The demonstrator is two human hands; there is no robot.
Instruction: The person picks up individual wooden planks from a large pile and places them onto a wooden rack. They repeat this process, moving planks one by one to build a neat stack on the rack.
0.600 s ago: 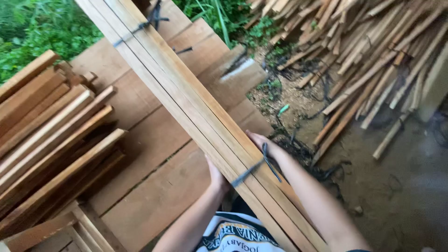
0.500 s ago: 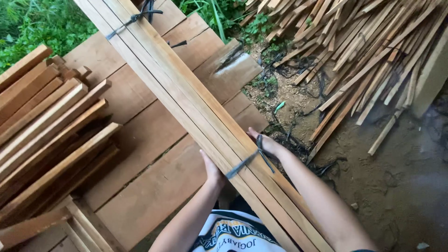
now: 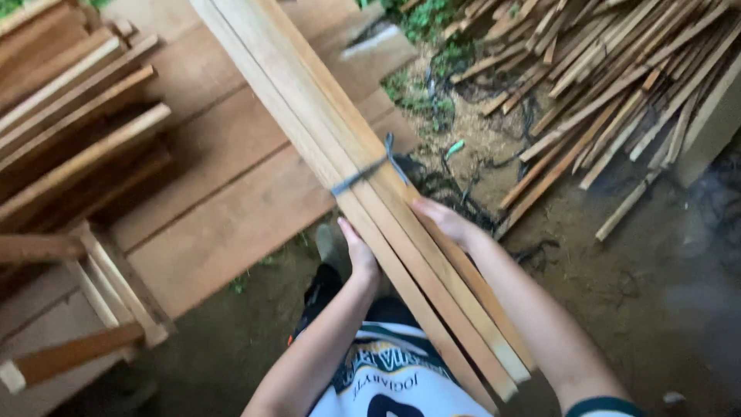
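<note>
Here both hands carry a long bundle of wooden slats, tied w/ a dark strap round its middle. Bundle runs diagonally from top centre of the view down to bottom right, near end just above the person's white shirt. Left hand presses vs. the bundle's left edge, fingers curled under it, so it's gripping from that side. Right hand is closed on the right edge, thumb on top, just below the strap. Hands sit opposite each other w/ the slats between. Underneath, to the left, lie wide flat boards on the ground; further left a stack of planks on a rough wooden rack. Upper right: loose pile of thin offcut sticks scattered on bare dirt, some green weeds by the top edge. Person's shoe shows just below the left hand.
</note>
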